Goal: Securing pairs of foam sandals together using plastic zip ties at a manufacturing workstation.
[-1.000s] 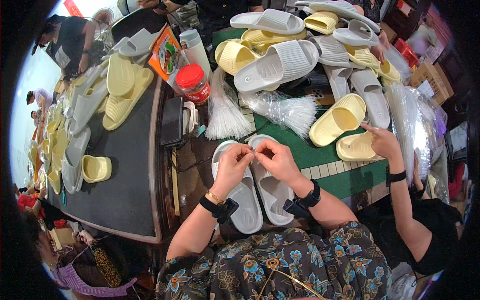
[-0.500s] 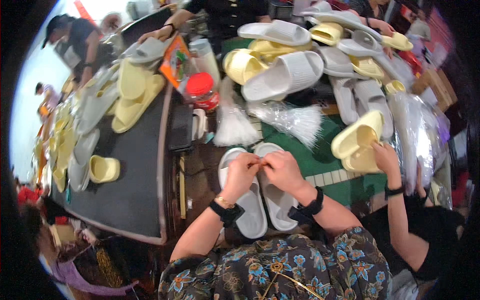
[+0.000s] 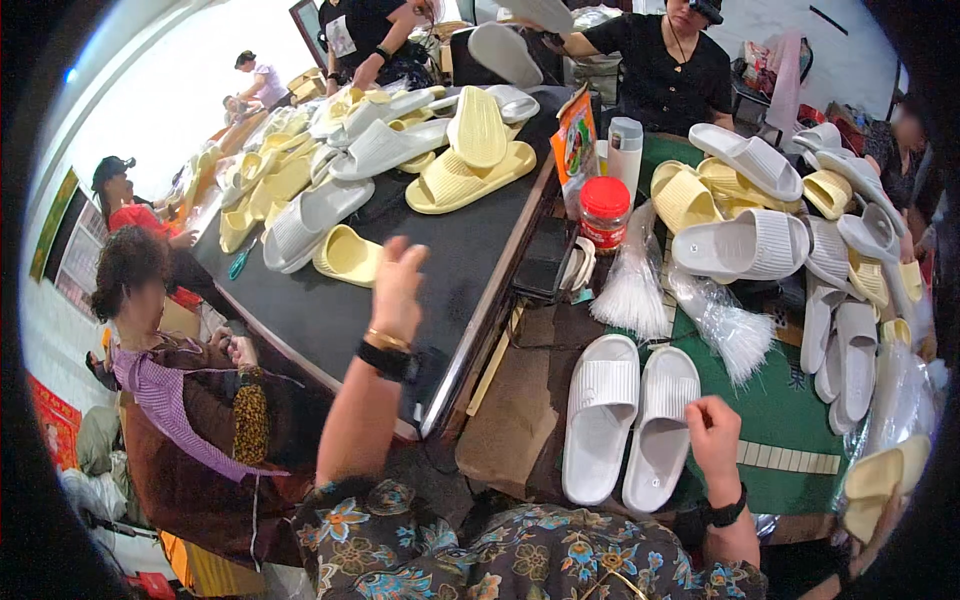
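Observation:
A pair of white ribbed slippers (image 3: pixel 628 420) lies side by side on the brown and green surface in front of me. My right hand (image 3: pixel 714 440) rests at the right slipper's outer edge with its fingers curled shut; I see nothing in it. My left hand (image 3: pixel 398 285) is lifted over the black table (image 3: pixel 460 250), fingers apart and holding nothing. It is nearest to a single pale yellow slipper (image 3: pixel 346 255) lying just to its left. Both wrists wear black bands.
Two bundles of white plastic strands (image 3: pixel 632 292) and a red-lidded jar (image 3: pixel 605 212) stand behind the pair. Heaps of white and yellow slippers (image 3: pixel 760 215) cover the right side and far table. A seated person in purple (image 3: pixel 160 370) is close on my left; others work at the far end.
My left hand has left the white slippers and swung up and to the left over the black table. My right hand stays by the pair. The view has turned left.

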The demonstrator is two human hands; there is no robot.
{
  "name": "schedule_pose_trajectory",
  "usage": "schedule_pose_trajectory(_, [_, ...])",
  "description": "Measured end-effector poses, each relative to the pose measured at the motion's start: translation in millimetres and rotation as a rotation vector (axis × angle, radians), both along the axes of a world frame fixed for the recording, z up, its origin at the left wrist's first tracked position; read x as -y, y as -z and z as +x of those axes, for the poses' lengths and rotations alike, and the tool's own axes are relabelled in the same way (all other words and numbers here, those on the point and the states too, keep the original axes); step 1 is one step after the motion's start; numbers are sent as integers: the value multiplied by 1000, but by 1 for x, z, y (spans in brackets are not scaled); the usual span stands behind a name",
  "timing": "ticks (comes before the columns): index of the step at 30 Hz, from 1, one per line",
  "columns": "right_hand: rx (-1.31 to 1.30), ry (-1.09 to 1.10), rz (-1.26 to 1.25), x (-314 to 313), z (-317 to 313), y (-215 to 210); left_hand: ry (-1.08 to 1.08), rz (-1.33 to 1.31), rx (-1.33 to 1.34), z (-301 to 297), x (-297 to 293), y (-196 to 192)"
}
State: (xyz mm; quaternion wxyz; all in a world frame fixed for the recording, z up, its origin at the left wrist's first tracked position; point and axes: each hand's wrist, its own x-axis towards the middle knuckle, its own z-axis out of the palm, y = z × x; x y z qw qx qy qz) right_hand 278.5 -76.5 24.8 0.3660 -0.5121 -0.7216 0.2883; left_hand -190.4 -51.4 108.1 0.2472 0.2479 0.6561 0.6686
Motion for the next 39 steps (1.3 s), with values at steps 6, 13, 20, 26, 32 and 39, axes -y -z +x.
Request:
schedule_pose_trajectory(6, [141, -239, -55, 27, -29, -12, -122, -337, -644, -136, 11, 44])
schedule_pose_trajectory(13, [543, -120, -200, 19, -55, 1, -11, -843, -1355, -116, 14, 36])
schedule_pose_trajectory(20, [569, -51, -184, 14, -61, 7, 261, -881, -1498, -56, 39, 13])
schedule_pose_trajectory(26, [581, -58, -154, 16, -73, 0, 465, -721, -1498, 2, 97, 1])
schedule_pose_trajectory(32, [599, -21, -181, 15, -71, 4, 34, -262, -1304, -14, 97, -24])
schedule_pose_trajectory(39, [378, 37, -24, 1, -38, 0, -29, -200, -744, -124, 96, -12])
